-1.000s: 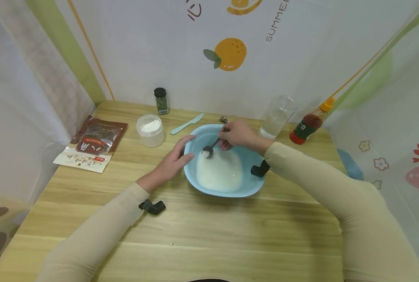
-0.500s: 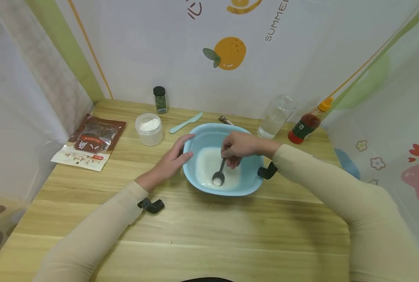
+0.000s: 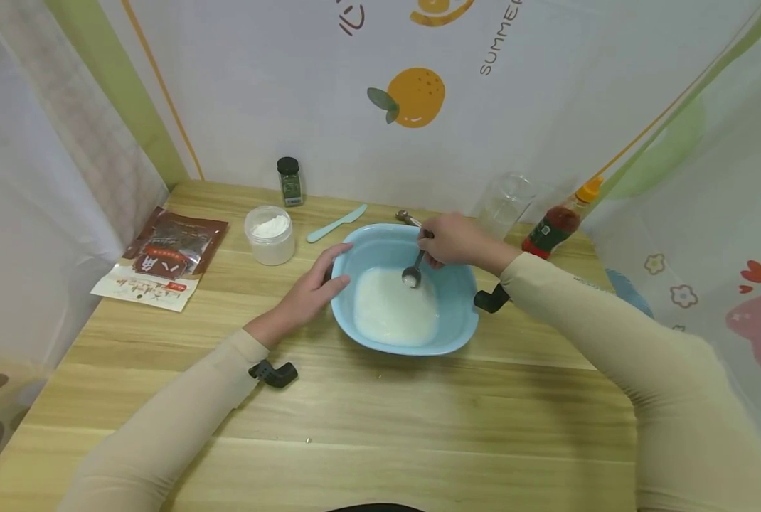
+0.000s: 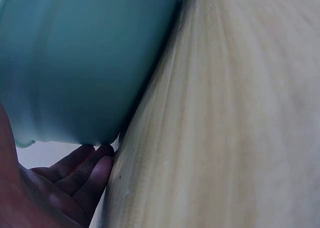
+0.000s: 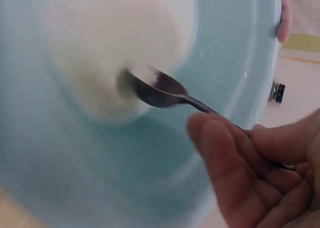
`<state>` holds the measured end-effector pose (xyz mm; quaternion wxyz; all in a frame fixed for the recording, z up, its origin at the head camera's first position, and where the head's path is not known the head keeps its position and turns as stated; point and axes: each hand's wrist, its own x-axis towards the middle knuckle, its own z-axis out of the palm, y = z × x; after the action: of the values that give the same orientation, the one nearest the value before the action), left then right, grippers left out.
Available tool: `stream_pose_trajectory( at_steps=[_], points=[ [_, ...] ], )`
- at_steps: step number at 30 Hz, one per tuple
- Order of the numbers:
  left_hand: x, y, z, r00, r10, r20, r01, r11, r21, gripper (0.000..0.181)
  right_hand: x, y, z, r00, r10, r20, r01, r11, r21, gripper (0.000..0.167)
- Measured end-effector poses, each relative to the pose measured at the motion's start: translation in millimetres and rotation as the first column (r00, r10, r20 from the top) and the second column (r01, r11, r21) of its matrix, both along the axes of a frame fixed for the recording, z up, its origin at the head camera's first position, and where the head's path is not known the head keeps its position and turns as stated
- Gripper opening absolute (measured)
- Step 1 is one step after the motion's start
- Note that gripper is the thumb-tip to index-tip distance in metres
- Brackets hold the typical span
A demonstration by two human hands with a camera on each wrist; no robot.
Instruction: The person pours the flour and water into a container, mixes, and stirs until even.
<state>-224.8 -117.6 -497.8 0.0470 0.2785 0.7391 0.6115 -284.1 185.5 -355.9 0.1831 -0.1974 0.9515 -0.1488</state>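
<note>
A light blue basin (image 3: 459,313) stands on the table with a pool of white liquid (image 3: 396,309) at its bottom. My left hand (image 3: 309,295) rests against the basin's left side, thumb and forefinger at the rim. In the left wrist view its other fingers touch the outer wall, low near the table. My right hand (image 3: 452,240) pinches the handle of a dark metal spoon (image 5: 165,92) between thumb and fingers. The spoon's bowl, with something white in it, is tilted down at the far edge of the liquid.
Behind the basin lie a pale green knife (image 3: 336,223) and a small metal utensil (image 3: 407,217). A tub of white powder (image 3: 269,238), a spice jar (image 3: 289,182) and a brown packet (image 3: 166,249) are leftward. A clear glass (image 3: 507,203) and a red sauce bottle (image 3: 556,224) stand right.
The spoon in my right hand has swept from the liquid's far left to its near side, then up to the far right. The left hand has stayed on the basin.
</note>
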Motion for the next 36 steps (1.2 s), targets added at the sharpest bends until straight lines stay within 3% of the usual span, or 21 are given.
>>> stream_pose_trajectory(
  at_steps=[3, 4, 5, 8, 10, 11, 12, 15, 17, 21, 24, 28, 32, 36],
  points=[
    [0.6, 0.8, -0.4, 1.0, -0.001, 0.001, 0.001, 1.0, -0.002, 0.062, 1.2, -9, -7.2, 1.0, -0.028, 0.004, 0.029, 0.994, -0.103, 0.026],
    [0.2, 0.9, -0.9, 1.0, -0.008, 0.002, 0.008, 1.0, 0.007, 0.062, 2.0, -12, -9.7, 0.999, -0.034, 0.031, 0.038, 0.987, -0.155, 0.025],
    [-4.5, 0.1, -8.2, 1.0, -0.019, -0.008, 0.019, 0.999, 0.025, 0.062, 2.7, -14, -12.6, 0.997, -0.032, 0.067, 0.046, 0.976, -0.212, 0.024],
    [-3.7, 1.5, -4.3, 1.0, -0.027, 0.008, 0.027, 0.999, 0.021, 0.062, 6.2, -16, -20.5, 0.984, 0.013, 0.175, 0.048, 0.939, -0.341, 0.019],
    [-3.9, 2.1, -2.9, 0.999, -0.027, 0.018, 0.027, 1.0, 0.016, 0.061, 9.4, -14, -22.0, 0.966, 0.07, 0.249, 0.03, 0.925, -0.378, 0.017],
    [-3.8, 2.4, -2.2, 1.0, -0.023, 0.019, 0.023, 1.0, 0.008, 0.061, 10.6, -12, -22.3, 0.955, 0.102, 0.278, 0.012, 0.925, -0.379, 0.017],
    [0.6, 3.7, 5.5, 0.999, -0.013, 0.032, 0.014, 1.0, -0.011, 0.061, 11.5, -9, -22.0, 0.943, 0.13, 0.305, -0.008, 0.929, -0.37, 0.018],
    [0.5, 3.3, 6.3, 0.999, -0.007, 0.036, 0.008, 1.0, -0.021, 0.06, 12.0, 0, -16.9, 0.91, 0.182, 0.373, -0.057, 0.945, -0.321, 0.019],
    [1.1, 3.1, 7.0, 0.999, -0.005, 0.039, 0.006, 1.0, -0.027, 0.06, 10.5, 7, -12.6, 0.906, 0.175, 0.386, -0.067, 0.958, -0.277, 0.02],
    [2.9, 2.3, 8.2, 0.999, -0.006, 0.042, 0.007, 1.0, -0.025, 0.061, 5.1, 14, -8.3, 0.946, 0.068, 0.317, 0.003, 0.976, -0.219, 0.021],
    [4.0, 1.3, 7.4, 0.999, -0.005, 0.044, 0.006, 1.0, -0.021, 0.061, 0.6, 12, -12.3, 0.97, -0.026, 0.241, 0.086, 0.967, -0.241, 0.021],
    [4.8, 0.7, 5.7, 0.999, -0.006, 0.046, 0.007, 1.0, -0.018, 0.061, -0.5, 0, -20.1, 0.97, -0.062, 0.235, 0.14, 0.932, -0.333, 0.021],
    [4.6, 0.9, 5.5, 0.999, -0.01, 0.045, 0.011, 1.0, -0.014, 0.061, 3.8, -10, -23.0, 0.945, 0.031, 0.325, 0.101, 0.918, -0.383, 0.019],
    [3.9, 1.0, 6.7, 0.999, -0.01, 0.042, 0.01, 1.0, -0.012, 0.061, 7.3, -4, -17.2, 0.898, 0.124, 0.422, 0.026, 0.943, -0.332, 0.019]
  ],
)
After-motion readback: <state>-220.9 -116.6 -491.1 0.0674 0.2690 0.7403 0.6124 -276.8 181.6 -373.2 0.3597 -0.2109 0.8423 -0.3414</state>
